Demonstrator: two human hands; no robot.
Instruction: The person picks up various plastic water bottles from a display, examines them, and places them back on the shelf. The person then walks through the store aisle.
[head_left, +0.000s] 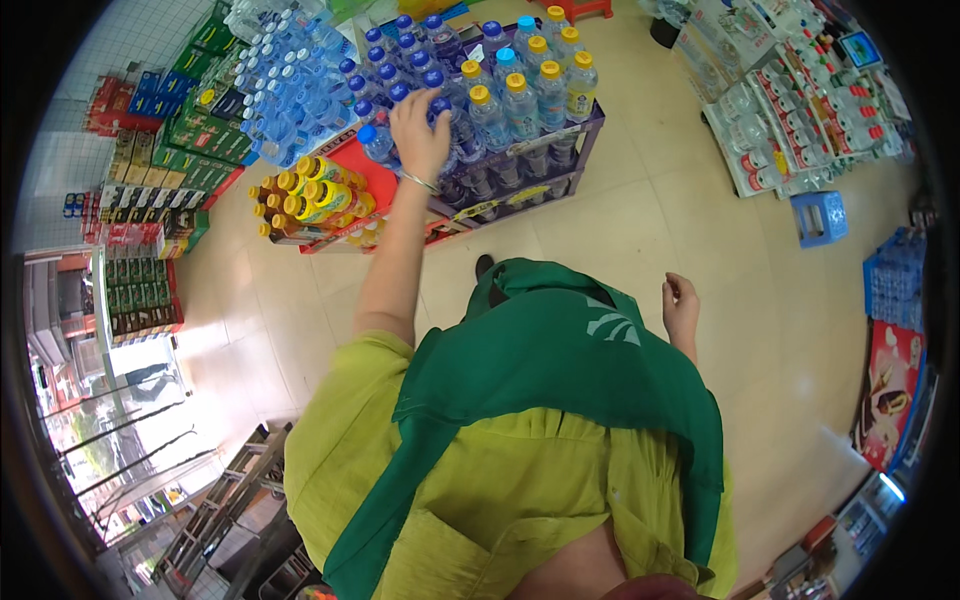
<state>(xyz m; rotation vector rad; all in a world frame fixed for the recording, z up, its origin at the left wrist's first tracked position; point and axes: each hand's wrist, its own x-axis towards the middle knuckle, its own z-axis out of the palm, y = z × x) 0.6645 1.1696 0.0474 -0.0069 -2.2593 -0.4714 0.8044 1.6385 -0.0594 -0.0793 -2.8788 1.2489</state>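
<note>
My left hand (420, 135), with a bangle at the wrist, is over the near left part of a purple display rack (592, 142) of plastic drink bottles. Its fingers reach among dark-blue-capped bottles (433, 77); whether they grip one cannot be told. A bottle with a lighter blue cap (367, 135) stands just left of the hand. Yellow-capped bottles (516, 105) fill the rack's right part. Yellow-labelled bottles (330, 196) stand on a red stand at the left. My right hand (679, 300) hangs beside the green apron (555, 345), fingers loosely curled, with no object visible in it.
Stacked drink cartons (202, 127) line the left wall, near a glass door. A folded ladder (225, 502) lies at lower left. At the right are packed bottles (772, 127), a blue plastic stool (820, 217) and a red panel (889, 397). Tiled floor (637, 225) lies between the displays.
</note>
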